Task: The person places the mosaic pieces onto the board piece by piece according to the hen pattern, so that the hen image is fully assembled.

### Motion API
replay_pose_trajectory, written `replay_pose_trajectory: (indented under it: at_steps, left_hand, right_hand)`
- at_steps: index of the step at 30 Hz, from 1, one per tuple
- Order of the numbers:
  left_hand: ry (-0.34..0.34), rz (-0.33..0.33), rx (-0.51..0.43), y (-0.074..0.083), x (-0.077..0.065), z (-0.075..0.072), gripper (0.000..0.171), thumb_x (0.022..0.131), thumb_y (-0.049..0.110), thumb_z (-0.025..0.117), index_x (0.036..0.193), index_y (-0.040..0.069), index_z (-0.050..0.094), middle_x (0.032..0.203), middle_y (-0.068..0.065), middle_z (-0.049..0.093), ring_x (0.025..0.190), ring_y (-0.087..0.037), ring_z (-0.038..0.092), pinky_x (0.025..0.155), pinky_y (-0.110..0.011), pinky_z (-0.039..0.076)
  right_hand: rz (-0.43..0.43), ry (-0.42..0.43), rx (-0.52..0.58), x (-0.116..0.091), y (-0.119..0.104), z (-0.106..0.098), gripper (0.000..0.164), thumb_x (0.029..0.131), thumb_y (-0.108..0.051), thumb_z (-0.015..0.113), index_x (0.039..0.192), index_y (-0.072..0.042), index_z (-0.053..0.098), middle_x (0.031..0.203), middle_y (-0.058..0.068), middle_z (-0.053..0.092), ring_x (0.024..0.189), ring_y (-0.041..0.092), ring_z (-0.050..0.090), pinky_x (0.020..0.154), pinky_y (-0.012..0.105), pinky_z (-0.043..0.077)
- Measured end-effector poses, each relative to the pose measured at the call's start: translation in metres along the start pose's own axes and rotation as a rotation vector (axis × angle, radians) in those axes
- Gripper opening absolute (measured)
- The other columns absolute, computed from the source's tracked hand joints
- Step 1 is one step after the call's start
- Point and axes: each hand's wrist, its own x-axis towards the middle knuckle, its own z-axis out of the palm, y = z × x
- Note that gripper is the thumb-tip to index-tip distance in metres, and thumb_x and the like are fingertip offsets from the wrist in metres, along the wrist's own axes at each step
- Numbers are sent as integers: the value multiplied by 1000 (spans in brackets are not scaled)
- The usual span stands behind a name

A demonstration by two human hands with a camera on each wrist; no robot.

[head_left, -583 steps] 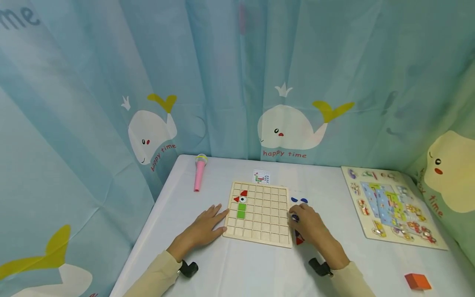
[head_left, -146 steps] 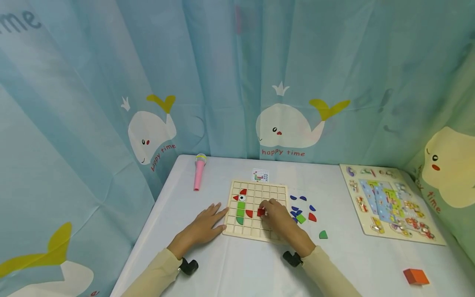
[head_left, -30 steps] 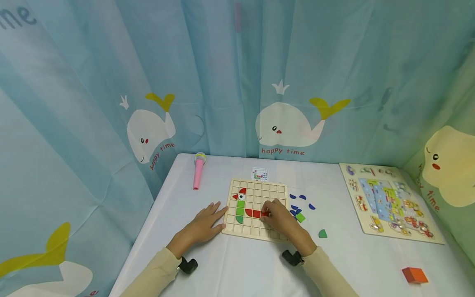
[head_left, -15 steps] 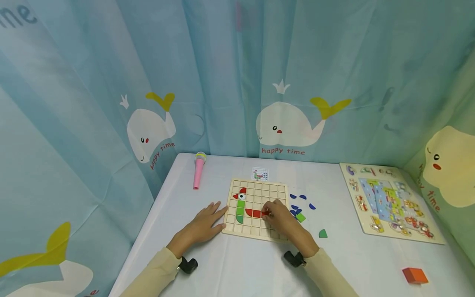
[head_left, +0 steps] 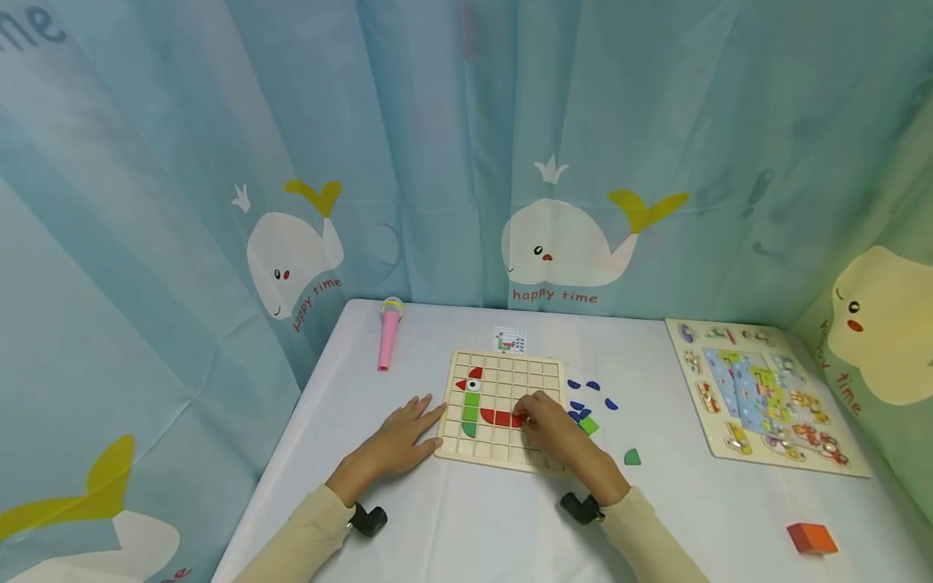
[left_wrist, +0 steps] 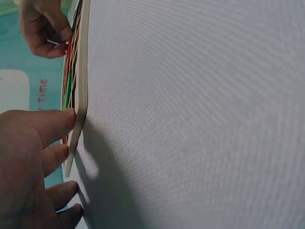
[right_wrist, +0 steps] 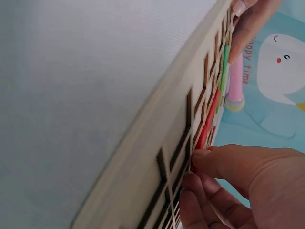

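A wooden grid board [head_left: 484,459] lies flat in the middle of the table. Along its left part sit a red quarter-circle [head_left: 476,372], a red triangle, a round eye tile [head_left: 473,386], green squares [head_left: 471,401] and a green quarter-circle [head_left: 469,429]. A red row [head_left: 499,417] runs rightward from beside the green column. My right hand [head_left: 552,427] pinches a red tile [head_left: 518,420] at the row's right end, its outline mostly hidden by thumb and fingers. My left hand [head_left: 399,440] rests with spread fingers at the board's left edge; in the left wrist view its fingertips touch the rim.
Several blue half-circles [head_left: 611,404], a green square [head_left: 590,424] and a green quarter-circle [head_left: 632,457] lie right of the board. Behind it is a picture card [head_left: 509,340]. A pink microphone [head_left: 389,340], a peg puzzle [head_left: 736,444] and an orange block [head_left: 812,538] lie farther out.
Since the oldest frame, a green quarter-circle and the red row have joined the board. The loose red quarter-circle has left the table's right side. Over the last second the hands barely move.
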Motion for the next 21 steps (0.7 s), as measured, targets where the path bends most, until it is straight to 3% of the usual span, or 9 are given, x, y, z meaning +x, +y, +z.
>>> replay_pose_trajectory:
  at_steps: [9, 15, 21]
  left_hand:
    - [5, 1, -13, 1, 0, -1, 62, 108, 39, 58, 165, 19, 40, 173, -14, 30, 161, -40, 22, 128, -62, 23]
    - [4, 0, -9, 2, -1, -2, 62, 109, 38, 57, 165, 18, 40, 173, -15, 30, 161, -40, 22, 128, -61, 23]
    - [5, 8, -7, 4, -2, -2, 62, 109, 37, 57, 164, 17, 40, 172, -16, 30, 161, -41, 22, 128, -62, 23]
  right_hand:
    - [4, 21, -6, -3, 1, 0, 13, 94, 4, 74, 102, -7, 73, 109, 5, 59, 95, 17, 60, 87, 36, 59]
    - [-13, 30, 2, -21, 18, -24, 14, 97, -1, 73, 111, -5, 73, 114, 11, 60, 97, 21, 62, 86, 41, 58]
    - [137, -3, -67, -52, 52, -58, 36, 93, -6, 78, 126, 0, 66, 123, 23, 61, 107, 35, 61, 94, 55, 56]
